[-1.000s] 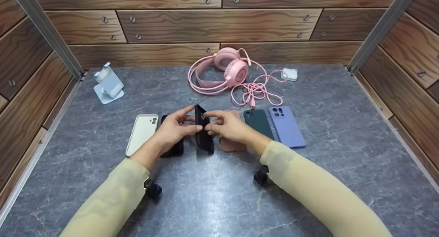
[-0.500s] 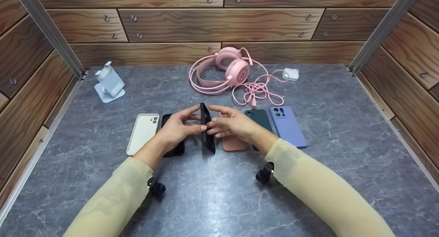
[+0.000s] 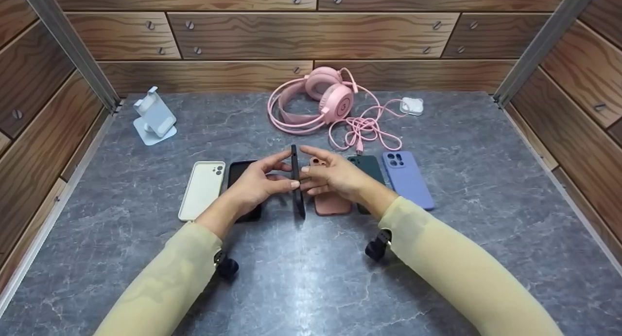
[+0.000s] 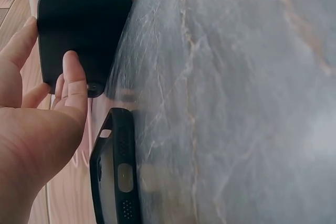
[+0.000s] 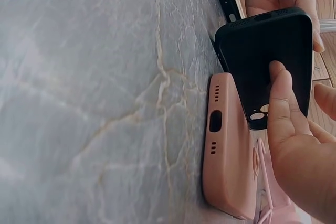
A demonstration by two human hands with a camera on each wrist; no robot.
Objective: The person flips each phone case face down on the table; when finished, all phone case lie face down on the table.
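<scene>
Both hands, left hand point(image 3: 252, 185) and right hand point(image 3: 335, 176), pinch the black case point(image 3: 296, 190), held on edge above the tabletop point(image 3: 311, 277). Uneven finger pressure could twist it loose onto the pink case point(image 3: 330, 202).

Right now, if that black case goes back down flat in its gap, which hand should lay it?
Probably the left. The black case stands on edge, pinched between left hand and right hand. The bare table lies on the left hand's side; the right hand hangs over the pink case.
</scene>
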